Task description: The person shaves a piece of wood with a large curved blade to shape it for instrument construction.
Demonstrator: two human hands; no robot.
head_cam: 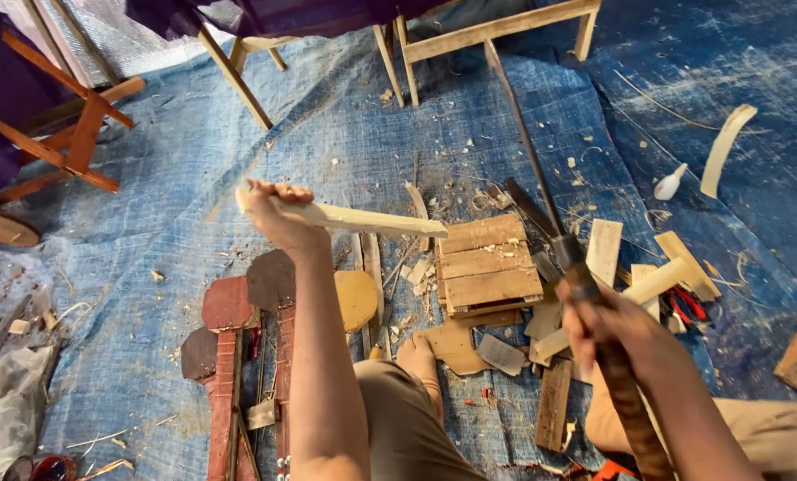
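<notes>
My left hand (278, 212) is raised and gripping one end of a long pale wooden stick (371, 220), which points right over a small slatted wooden block (487, 263). My right hand (617, 325) is closed on the wrapped brown handle of a long dark blade (527, 147) that runs up and away toward the far wooden frame. My knee and bare foot (419, 361) rest on the blue tarp (184, 196) between both arms.
Reddish-brown carved wooden pieces (229, 356) lie at lower left. Offcuts and shavings litter the tarp; a wooden mallet (648, 285) and red-handled pliers (688, 307) lie to the right. Wooden frames (496, 31) and a red folding stand (69, 134) stand behind. A small white bottle (670, 183) lies at far right.
</notes>
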